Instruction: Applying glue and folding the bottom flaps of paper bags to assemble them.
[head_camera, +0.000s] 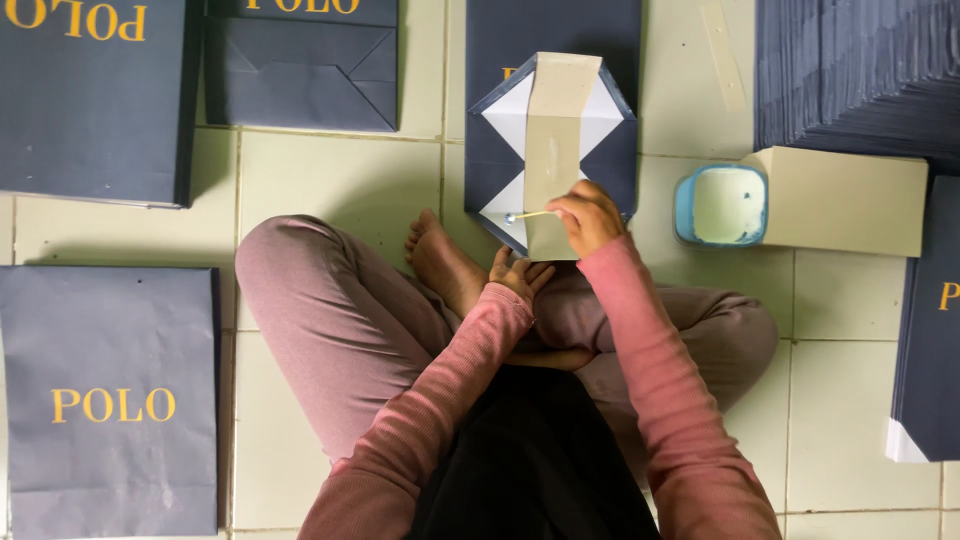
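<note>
I sit cross-legged on a tiled floor. A navy paper bag (604, 150) lies flat before me with its bottom flaps folded open, showing white triangles and a tan card strip (553, 150) down the middle. My right hand (587, 215) grips a thin stick (530, 214) whose tip touches the lower left flap. My left hand (519, 274) rests on my leg just below the bag's near edge, fingers loosely curled, holding nothing I can see.
A small blue tub of white paste (722, 205) stands right of the bag beside a stack of tan cards (850, 200). Finished navy bags lie at left (105, 390), top left (95, 95) and top (300, 70). Stacked flat bags fill the top right (860, 75) and right edge (935, 340).
</note>
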